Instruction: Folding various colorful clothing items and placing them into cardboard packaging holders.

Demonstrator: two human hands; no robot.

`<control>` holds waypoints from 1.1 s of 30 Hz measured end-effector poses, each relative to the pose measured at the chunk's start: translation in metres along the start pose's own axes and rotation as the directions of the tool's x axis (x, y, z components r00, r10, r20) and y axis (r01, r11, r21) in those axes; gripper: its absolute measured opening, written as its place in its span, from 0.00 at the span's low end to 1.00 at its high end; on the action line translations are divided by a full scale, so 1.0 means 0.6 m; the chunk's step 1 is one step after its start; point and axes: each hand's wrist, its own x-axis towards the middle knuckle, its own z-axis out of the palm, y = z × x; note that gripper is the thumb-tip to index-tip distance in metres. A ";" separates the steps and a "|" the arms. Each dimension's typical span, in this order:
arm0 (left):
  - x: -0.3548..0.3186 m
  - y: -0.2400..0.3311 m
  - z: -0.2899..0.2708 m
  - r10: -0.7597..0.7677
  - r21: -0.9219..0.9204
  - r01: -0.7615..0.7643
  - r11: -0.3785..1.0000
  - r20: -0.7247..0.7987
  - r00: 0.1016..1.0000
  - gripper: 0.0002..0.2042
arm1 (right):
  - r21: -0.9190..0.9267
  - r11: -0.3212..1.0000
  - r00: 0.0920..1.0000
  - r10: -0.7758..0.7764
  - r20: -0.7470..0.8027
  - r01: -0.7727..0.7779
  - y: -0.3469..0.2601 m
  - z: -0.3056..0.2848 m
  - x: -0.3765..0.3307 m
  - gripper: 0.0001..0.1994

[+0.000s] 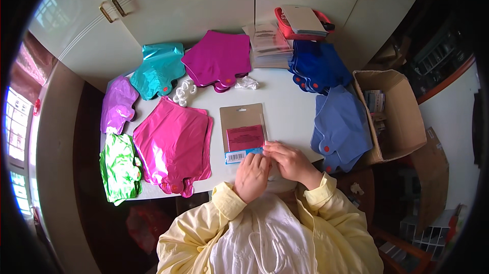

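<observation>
A clear plastic packaging bag (249, 118) with a hang hole lies on the table in front of me. Inside it shows a folded magenta foil sheet (245, 137), and a blue-and-white barcode label (237, 157) sits near its lower edge. My left hand (252, 176) is closed at the bag's bottom edge, its fingertips hidden from above. Right beside it, my right hand (289, 161) pinches the lower right corner of the bag. The two hands nearly touch each other.
Flat foil balloons lie in stacks around the table: pink (170, 141), green (120, 167), lilac (118, 105), teal (159, 70), magenta (219, 60), dark blue (320, 65), grey-blue (342, 126). White ribbon rolls (184, 93), stacked bags (269, 50), a red basket (285, 29) and a cardboard box (405, 116) stand nearby.
</observation>
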 end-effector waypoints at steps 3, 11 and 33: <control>-0.016 0.004 -0.030 0.005 -0.101 -0.009 0.995 -0.040 0.999 0.07 | -0.009 1.000 0.999 -0.026 0.039 0.026 0.002 -0.002 -0.004 0.16; -0.124 -0.037 -0.125 -0.407 -0.666 0.268 0.696 -0.060 0.911 0.03 | 0.021 0.999 0.994 -0.039 0.106 0.037 -0.020 -0.014 -0.009 0.23; -0.125 -0.083 -0.092 -0.065 0.012 0.067 0.998 -0.137 0.988 0.04 | -0.053 0.992 0.993 -0.112 0.041 0.114 -0.013 0.009 -0.031 0.11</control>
